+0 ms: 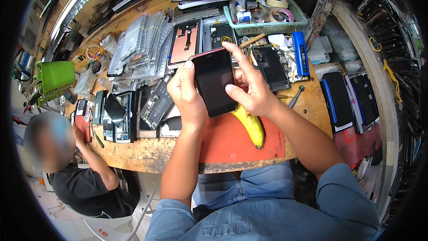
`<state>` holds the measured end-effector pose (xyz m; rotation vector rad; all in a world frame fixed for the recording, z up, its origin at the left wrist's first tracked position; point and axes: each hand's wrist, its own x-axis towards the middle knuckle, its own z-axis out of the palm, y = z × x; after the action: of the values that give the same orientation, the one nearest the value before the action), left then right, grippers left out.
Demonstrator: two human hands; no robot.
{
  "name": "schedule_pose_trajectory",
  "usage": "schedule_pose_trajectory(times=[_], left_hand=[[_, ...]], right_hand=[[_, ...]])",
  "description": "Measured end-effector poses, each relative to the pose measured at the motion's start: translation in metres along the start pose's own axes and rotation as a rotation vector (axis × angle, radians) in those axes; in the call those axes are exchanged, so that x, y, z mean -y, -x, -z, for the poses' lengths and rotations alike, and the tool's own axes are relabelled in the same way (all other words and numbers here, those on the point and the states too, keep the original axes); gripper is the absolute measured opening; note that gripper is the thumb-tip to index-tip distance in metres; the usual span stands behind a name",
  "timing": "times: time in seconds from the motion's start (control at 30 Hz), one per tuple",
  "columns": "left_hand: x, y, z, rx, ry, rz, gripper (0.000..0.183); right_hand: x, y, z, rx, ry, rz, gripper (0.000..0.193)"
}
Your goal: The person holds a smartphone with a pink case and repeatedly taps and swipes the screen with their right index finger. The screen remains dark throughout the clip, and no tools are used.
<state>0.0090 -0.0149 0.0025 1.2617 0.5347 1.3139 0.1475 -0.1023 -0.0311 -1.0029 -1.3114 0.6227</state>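
Observation:
A smartphone (213, 85) with a dark screen and a reddish edge is held up between both hands above the bench. My left hand (187, 96) grips its left side, the thumb on the upper left edge. Around its right side wraps my right hand (252, 85), with the index finger at the top corner and the thumb over the lower right of the screen. Below and behind the phone, a yellow banana (252, 129) lies on a red mat (223, 145); its upper end is hidden by the phone and hand.
Opened phones and parts (157, 102) crowd the wooden bench (149, 154) on the left. Bubble-wrap sleeves (142, 40) lie farther back, near a green basket (267, 27) of tapes and tools. A blue tool (300, 53) and a screwdriver (296, 97) lie right. Another person (93, 187) sits at left.

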Motion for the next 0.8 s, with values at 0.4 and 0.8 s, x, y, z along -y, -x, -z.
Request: schedule_pose_trajectory(times=[0.4, 0.8], left_hand=[[0.002, 0.001, 0.003, 0.005, 0.002, 0.021, 0.031], [0.01, -0.001, 0.008, 0.008, -0.016, 0.003, 0.034]], right_hand=[[0.002, -0.002, -0.003, -0.035, -0.04, -0.065, 0.089], [0.001, 0.0, -0.002, -0.016, 0.005, -0.02, 0.093]])
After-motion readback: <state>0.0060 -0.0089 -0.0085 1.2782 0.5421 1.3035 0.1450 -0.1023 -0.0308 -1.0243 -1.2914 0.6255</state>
